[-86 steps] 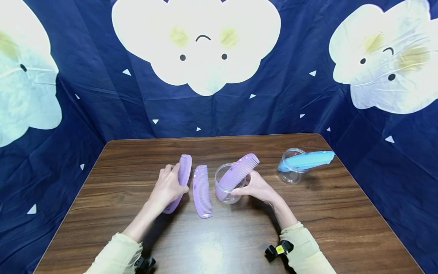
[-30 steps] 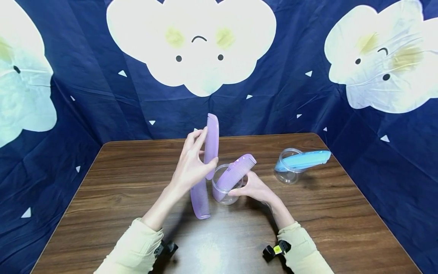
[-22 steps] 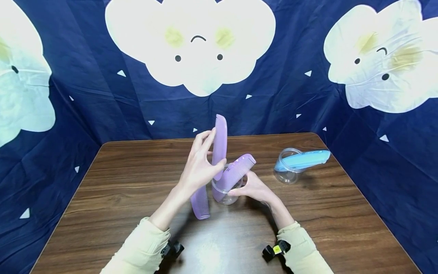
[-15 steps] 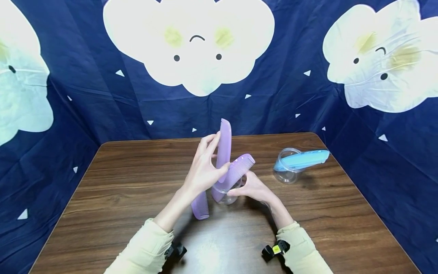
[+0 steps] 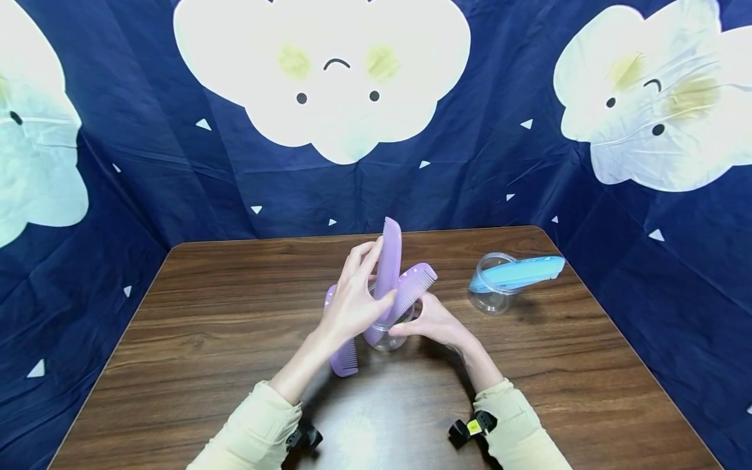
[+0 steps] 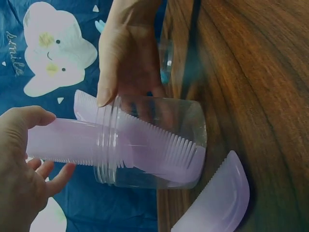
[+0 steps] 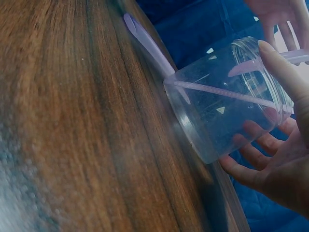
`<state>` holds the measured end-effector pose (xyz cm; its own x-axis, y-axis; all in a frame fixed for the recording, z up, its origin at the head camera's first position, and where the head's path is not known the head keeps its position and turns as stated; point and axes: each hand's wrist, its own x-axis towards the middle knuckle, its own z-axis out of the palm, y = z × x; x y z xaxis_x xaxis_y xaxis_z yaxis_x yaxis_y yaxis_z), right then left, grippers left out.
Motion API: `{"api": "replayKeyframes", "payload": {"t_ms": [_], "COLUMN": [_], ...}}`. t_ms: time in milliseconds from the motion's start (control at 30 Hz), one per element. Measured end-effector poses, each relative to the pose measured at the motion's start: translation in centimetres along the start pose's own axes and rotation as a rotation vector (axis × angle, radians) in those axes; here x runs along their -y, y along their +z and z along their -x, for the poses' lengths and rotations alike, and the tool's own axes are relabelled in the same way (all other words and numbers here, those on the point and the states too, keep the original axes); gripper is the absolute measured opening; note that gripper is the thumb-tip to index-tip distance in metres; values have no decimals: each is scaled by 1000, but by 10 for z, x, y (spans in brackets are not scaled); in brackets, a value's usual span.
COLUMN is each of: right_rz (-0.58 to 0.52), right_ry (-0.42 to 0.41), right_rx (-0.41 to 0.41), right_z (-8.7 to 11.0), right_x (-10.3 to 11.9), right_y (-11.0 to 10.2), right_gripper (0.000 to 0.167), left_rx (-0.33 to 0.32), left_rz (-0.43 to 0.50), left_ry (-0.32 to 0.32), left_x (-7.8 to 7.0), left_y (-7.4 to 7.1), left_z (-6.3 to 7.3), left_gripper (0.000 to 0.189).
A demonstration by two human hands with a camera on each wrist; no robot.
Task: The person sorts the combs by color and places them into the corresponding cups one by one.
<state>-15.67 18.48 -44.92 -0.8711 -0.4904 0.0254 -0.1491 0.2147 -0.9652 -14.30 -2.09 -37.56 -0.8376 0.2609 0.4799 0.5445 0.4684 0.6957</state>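
Observation:
My left hand [image 5: 351,307] pinches a purple comb [image 5: 389,261] between thumb and fingers, holding it nearly upright. In the left wrist view, the comb's lower end is inside the mouth of a clear plastic jar [image 6: 190,118]. Another purple comb [image 5: 418,285] leans in that jar, its top sticking out to the right. My right hand [image 5: 437,321] grips the jar from the right, thumb near the rim and fingers round the side. A third purple comb [image 5: 345,359] lies on the table left of the jar, partly hidden by the left hand and wrist in the head view.
A second clear jar [image 5: 490,302] stands at the right rear of the brown wooden table [image 5: 587,391], with blue combs [image 5: 519,274] leaning out to the right. A dark blue cloth [image 5: 470,189] with white clouds hangs behind the table.
My left hand has lifted a purple comb from the table's left side, carried it right over the jar and lowered its end into the mouth. The right hand stays on the jar.

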Motion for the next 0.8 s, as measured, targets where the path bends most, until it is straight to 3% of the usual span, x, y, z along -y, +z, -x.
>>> {"api": "replayKeyframes", "payload": {"t_ms": [400,800], "right_rz": [-8,1], "right_ry": [-8,1], "right_rx": [8,-2], "right_z": [1,0], "right_x": [0,0], "right_y": [-1,-1], "right_gripper": [77,76], "left_rx": [19,38], "left_rz": [-7,-165], "left_ry": [-12,33], "left_x": [5,11], "left_y": [6,16], "left_z": [5,14], "left_gripper": [93,93]}}
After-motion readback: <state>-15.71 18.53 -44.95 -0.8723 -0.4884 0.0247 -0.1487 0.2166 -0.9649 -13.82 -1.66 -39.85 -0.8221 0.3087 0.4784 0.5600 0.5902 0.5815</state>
